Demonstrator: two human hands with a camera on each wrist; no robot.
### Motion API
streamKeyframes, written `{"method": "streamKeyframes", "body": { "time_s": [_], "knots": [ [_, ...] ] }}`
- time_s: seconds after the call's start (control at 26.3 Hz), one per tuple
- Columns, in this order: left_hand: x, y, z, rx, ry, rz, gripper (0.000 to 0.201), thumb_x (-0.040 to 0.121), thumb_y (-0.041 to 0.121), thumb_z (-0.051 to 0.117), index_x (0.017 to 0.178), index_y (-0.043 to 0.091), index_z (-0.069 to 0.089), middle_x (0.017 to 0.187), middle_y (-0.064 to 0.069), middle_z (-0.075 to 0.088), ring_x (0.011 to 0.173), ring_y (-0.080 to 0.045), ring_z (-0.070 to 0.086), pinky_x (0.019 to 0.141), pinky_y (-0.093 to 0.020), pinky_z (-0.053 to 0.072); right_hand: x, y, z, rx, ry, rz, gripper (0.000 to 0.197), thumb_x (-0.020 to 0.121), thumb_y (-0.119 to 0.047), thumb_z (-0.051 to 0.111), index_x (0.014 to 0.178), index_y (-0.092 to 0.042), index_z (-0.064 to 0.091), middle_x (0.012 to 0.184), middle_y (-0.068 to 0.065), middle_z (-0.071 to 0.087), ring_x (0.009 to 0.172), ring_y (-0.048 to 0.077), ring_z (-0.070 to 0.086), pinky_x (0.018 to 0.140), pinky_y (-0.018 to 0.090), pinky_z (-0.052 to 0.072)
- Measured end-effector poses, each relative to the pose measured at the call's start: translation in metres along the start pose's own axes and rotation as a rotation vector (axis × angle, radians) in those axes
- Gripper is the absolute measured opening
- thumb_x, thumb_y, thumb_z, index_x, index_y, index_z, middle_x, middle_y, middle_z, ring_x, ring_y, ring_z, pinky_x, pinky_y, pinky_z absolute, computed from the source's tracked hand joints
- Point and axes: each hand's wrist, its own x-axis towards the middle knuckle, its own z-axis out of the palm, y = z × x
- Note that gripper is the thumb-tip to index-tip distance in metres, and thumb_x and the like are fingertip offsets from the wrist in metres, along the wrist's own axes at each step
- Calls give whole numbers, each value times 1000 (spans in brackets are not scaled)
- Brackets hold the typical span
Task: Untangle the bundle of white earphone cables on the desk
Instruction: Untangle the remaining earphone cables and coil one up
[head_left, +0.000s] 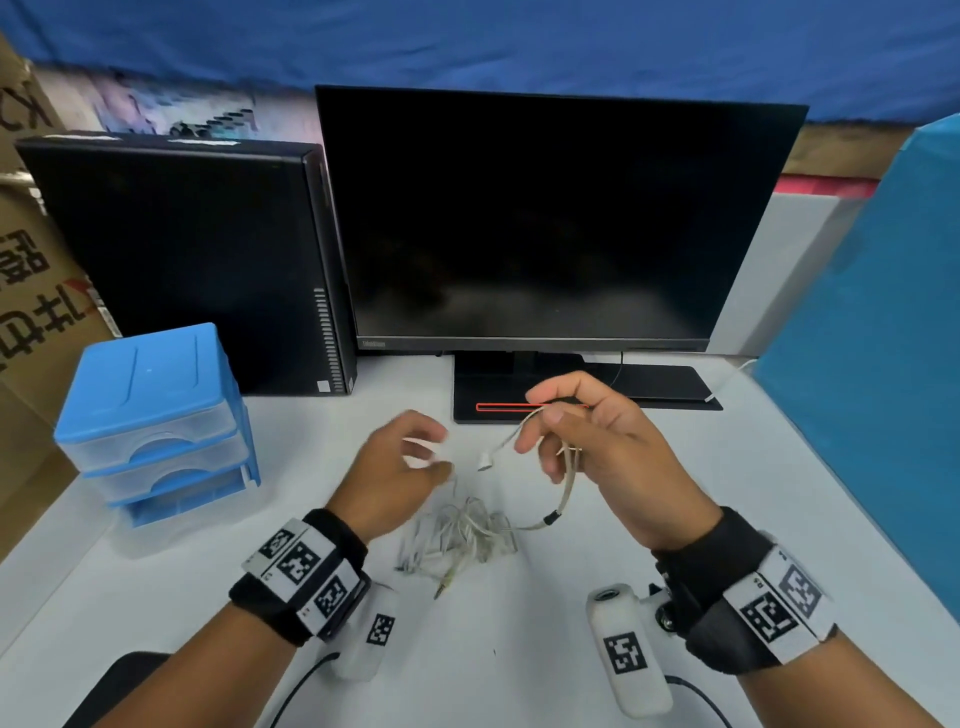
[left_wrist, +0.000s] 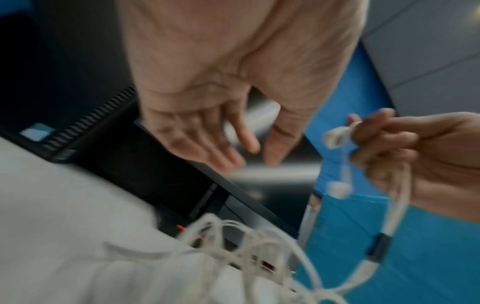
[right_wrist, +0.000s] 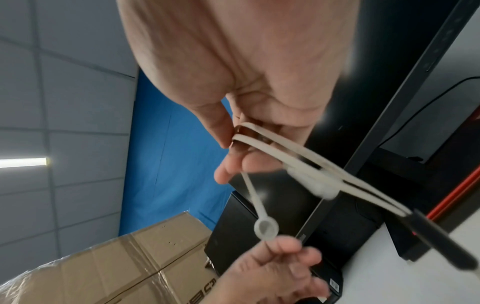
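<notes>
The right hand (head_left: 597, 447) is raised above the desk (head_left: 675, 519) and pinches two strands of the cable (right_wrist: 272, 142) between thumb and fingers; one earbud (head_left: 485, 462) dangles from it. A strand runs down past a dark sleeve (head_left: 552, 517) into the tangle (head_left: 457, 535), which lies on the desk between the wrists, its jack plug (head_left: 442, 586) pointing toward the person. The left hand (head_left: 400, 462) hovers beside the earbud with fingers loosely spread; it looks motion-blurred, and seems to hold nothing. The step appears to be drawing the earbud end free of the knot. Next, the left hand likely needs to pin or loosen the tangle while the right hand pulls gently, so loops do not tighten.
</notes>
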Motion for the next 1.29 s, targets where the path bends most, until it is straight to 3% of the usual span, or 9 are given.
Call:
{"method": "streamKeyframes", "body": {
  "time_s": [0.15,0.23,0.3,0.49,0.61,0.8,0.95,1.1,1.29],
  "knots": [
    [-27,10,41,251,-574,41,36,77,37,80,108,25,67,90,19,66,63,5,61,61,-13,48,-3,2,11,81,-84,20,22,100,-13,51,121,-7,54,100,15,74,81,22,66,73,33,53],
    [-31,4,53,357,-551,81,10,84,38,73,87,28,71,74,20,66,66,1,62,70,-19,50,-4,0,12,94,-72,9,23,101,-13,50,122,-7,54,100,14,75,84,23,67,75,33,56],
    [-33,10,47,341,-582,68,20,89,37,66,71,28,71,62,19,63,57,0,56,67,-22,48,-1,1,8,-2,17,38,19,103,-12,48,120,-10,56,96,13,76,82,22,69,75,33,56],
    [-25,32,3,203,-418,88,46,89,68,42,91,36,75,94,1,68,81,-14,64,83,-32,52,1,33,-2,-688,92,181,29,98,-49,48,119,-29,50,82,4,74,77,13,70,81,37,57],
    [-23,46,-8,-177,-286,-66,53,99,54,40,97,13,73,65,-3,41,53,-12,37,54,-24,36,-2,34,2,-590,91,67,22,96,-43,56,88,-23,60,68,5,67,63,21,61,71,45,54],
    [-30,55,3,-360,-226,13,42,100,41,44,102,8,71,65,3,45,53,-16,43,61,-32,44,-18,38,38,-468,-296,106,13,89,-32,71,76,-33,71,63,-4,56,61,9,48,64,30,47],
    [-27,49,5,-321,-236,70,36,82,38,73,105,11,68,69,7,55,57,-9,49,56,-19,41,-12,42,36,-425,-163,130,25,98,-19,59,83,-4,71,65,0,65,56,7,56,56,29,48],
    [-30,26,3,102,-589,11,23,84,27,76,97,7,74,70,12,65,57,0,53,61,-18,47,-3,21,20,-113,114,48,19,97,-12,58,89,0,70,69,9,71,59,18,63,53,25,51],
    [-27,35,6,-59,-336,83,26,92,31,64,77,14,77,65,9,51,52,-9,44,58,-25,38,-1,33,16,-171,-36,199,27,90,-32,66,100,-8,73,92,16,74,75,20,67,62,28,52]
  ]
}}
